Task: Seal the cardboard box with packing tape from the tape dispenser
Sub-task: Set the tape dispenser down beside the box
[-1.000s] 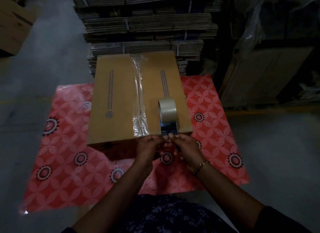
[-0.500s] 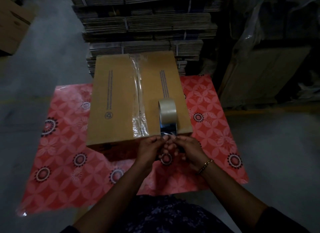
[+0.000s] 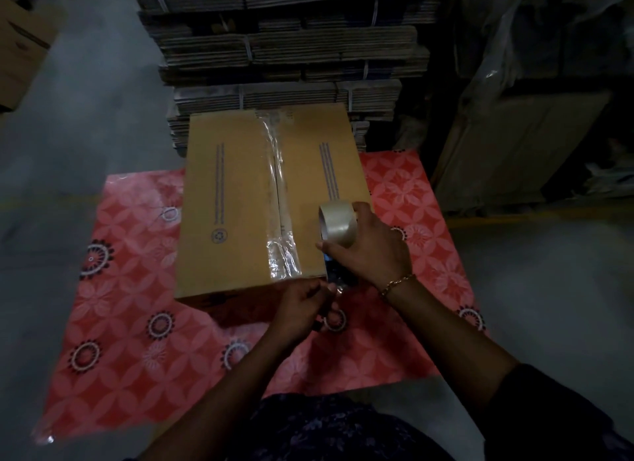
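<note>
**Two hands on the dispenser at the box's near edge**

One box sits on a red patterned mat spread over a grey floor. Its top flaps are closed. A strip of clear tape runs along the centre seam from the far edge to the near edge, wrinkled and wider at the near end, where it reaches the top edge; whether it continues down the front face cannot be told.

The dispenser stands at the near right part of the box top, just right of the seam, its dark lower end at the box's near edge. The roll sits at its upper end.

Right hand: closed over the roll from the right, thumb on the near side of the roll, fingers curled round the far side. A gold bracelet circles the wrist.

Left hand: below the near edge of the box, in front of its front face, fingers pinched together at the dispenser's lower end. A small shiny bit shows at the fingertips; whether it is a tape end cannot be told in the dim light.

Behind the box stands a stack of strapped, flattened cartons.
</note>
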Tool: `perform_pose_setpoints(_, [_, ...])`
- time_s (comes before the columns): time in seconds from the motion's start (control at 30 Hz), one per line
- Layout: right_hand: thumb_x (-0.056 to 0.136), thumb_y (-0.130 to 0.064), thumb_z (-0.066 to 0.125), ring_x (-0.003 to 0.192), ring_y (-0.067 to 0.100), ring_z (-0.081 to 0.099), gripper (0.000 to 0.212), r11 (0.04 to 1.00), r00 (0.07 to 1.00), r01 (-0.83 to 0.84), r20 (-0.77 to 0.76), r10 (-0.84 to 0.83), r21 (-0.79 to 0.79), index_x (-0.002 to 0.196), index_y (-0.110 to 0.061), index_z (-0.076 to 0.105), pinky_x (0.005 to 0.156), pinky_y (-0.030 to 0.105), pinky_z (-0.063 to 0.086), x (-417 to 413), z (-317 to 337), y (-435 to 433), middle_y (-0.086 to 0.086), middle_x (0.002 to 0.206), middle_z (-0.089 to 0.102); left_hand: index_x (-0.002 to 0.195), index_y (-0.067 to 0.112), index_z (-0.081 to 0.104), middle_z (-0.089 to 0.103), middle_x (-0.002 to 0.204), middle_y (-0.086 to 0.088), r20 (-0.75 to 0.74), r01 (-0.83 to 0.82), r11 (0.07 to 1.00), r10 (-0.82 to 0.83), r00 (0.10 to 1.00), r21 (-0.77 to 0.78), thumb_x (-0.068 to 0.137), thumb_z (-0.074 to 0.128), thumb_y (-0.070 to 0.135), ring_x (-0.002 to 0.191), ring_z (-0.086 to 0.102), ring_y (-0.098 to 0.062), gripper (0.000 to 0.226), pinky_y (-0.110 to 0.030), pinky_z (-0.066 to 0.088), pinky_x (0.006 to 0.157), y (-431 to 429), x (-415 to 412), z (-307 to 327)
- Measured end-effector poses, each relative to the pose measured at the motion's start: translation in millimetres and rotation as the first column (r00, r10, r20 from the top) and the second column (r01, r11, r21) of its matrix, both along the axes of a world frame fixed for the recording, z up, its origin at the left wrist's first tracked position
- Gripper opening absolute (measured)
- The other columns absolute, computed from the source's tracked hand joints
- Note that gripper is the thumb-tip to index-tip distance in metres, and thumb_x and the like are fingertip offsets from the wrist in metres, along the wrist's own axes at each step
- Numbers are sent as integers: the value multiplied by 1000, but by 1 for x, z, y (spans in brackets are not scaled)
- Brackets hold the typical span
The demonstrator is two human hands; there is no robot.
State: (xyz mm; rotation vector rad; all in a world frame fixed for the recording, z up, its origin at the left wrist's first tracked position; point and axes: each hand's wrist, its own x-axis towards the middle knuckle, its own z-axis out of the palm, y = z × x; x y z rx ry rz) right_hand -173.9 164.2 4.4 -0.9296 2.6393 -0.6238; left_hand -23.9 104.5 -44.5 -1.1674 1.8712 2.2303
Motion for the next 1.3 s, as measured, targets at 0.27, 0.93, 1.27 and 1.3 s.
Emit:
perform_pose_setpoints(0.27, [64, -56, 72, 96, 21, 68, 71, 882, 907, 312, 388, -165, -354, 126, -28, 54, 75, 46, 60, -25, -8, 40, -2, 112, 69, 88, 21, 79, 78, 77, -2, 140, 383, 892, -359, 923, -241, 91, 68, 18, 65, 72, -15, 12, -24, 50, 53, -16, -1, -4])
perform_pose_setpoints(0.93, [90, -31, 64, 68, 21, 59, 38, 601, 337, 793, 894, -297, -100, 125, -24, 54, 60, 29, 53, -171, -143, 123, 13, 108, 63, 159, 37, 16, 6, 171, 1, 504, 498, 222, -34, 863, -838, 86, 24, 84, 157, -3, -32, 87, -75, -1, 115, -32, -64, -38])
perform_pose_setpoints(1.27, [89, -16, 59, 100, 27, 68, 42, 658, 227, 753, 949, -220, -28, 130, -25, 56, 75, 39, 59, -187, -169, 88, 12, 120, 68, 154, 31, 33, 24, 168, -4, 522, 513, 153, 25, 852, -845, 85, 36, 79, 155, 15, -35, 84, -74, 13, 112, -29, -70, -38])
perform_pose_setpoints(1.3, [88, -14, 60, 99, 27, 69, 41, 655, 242, 755, 943, -230, -34, 128, -23, 59, 76, 40, 60, -188, -169, 87, 13, 118, 69, 154, 31, 32, 24, 168, -4, 529, 520, 151, 26, 848, -841, 85, 36, 79, 155, 14, -35, 84, -74, 13, 112, -29, -71, -38])
